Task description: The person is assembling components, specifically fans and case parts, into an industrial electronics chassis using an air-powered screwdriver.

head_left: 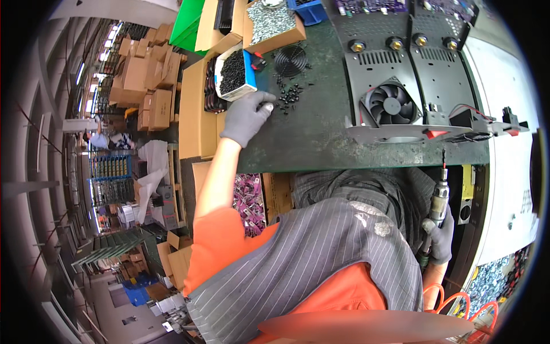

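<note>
**Two gloved hands: one at the loose screws, one on the driver**

Two grey gloves are on your hands. Your left hand (247, 116) reaches out over the dark green work mat (309, 137), fingers curled together with the tips pressed down at the near edge of a scatter of small black screws (291, 95); whether a screw is actually pinched between them cannot be told. Your right hand (441, 239) hangs below the table edge, wrapped firmly around the barrel of a powered screwdriver (439, 198) that stands upright, its bit pointing up toward the underside of the metal panel above.

Just beside your left hand, a small blue-edged cardboard box (236, 73) holds more black screws. A round black fan grille (290, 59) lies flat on the mat just beyond the loose screws. Farther off, a larger cardboard box (272, 26) is filled with silvery hardware.

To the right on the mat lies a black perforated metal chassis (395, 63) with a black cooling fan (392, 105) mounted in it, well apart from your left hand. Red and black wires (467, 109) run near the chassis's right end.

Below the table, to your left, an open carton holds purple parts (247, 200). Orange coiled hose (458, 304) loops near your right hand.
</note>
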{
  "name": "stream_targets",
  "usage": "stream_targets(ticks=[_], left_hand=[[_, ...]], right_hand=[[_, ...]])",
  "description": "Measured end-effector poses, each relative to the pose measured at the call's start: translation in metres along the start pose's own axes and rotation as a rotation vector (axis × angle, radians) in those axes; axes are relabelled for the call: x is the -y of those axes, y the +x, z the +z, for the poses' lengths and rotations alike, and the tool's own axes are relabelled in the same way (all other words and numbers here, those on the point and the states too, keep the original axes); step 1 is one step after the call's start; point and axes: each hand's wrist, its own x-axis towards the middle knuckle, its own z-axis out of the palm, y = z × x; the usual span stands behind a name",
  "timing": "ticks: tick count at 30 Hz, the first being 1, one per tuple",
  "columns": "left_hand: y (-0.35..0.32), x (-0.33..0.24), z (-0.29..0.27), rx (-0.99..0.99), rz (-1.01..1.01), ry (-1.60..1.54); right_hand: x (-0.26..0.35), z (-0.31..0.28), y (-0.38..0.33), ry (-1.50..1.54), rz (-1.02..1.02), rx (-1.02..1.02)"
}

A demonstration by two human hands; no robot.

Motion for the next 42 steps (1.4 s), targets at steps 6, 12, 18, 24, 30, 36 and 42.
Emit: stream_targets(ticks=[6,12,18,24,30,36,42], left_hand=[[-0.008,0.018,0.029,-0.183,0.098,0.047],[0.001,0.028,0.039,-0.083,0.028,-0.125],[-0.007,0.025,0.044,-0.358,0.034,0.025],[-0.043,-0.062,0.038,0.488,-0.303,-1.619],[-0.048,-0.138,0.088,0.807,-0.202,-1.875],[-0.039,-0.182,0.096,0.839,-0.173,-1.79],[-0.036,-0.2,0.099,0.843,-0.114,-1.685]], right_hand=[[0.004,0.009,-0.002,0.003,-0.007,-0.033],[0.002,0.014,-0.005,0.012,0.004,-0.051],[0.007,0.027,-0.011,0.066,-0.044,-0.113],[0.043,0.036,-0.031,0.111,0.086,0.169],[0.066,0.049,-0.035,-0.002,0.05,0.429],[0.053,0.042,-0.046,-0.063,0.008,0.394],[0.046,0.033,-0.054,0.055,0.033,0.358]])
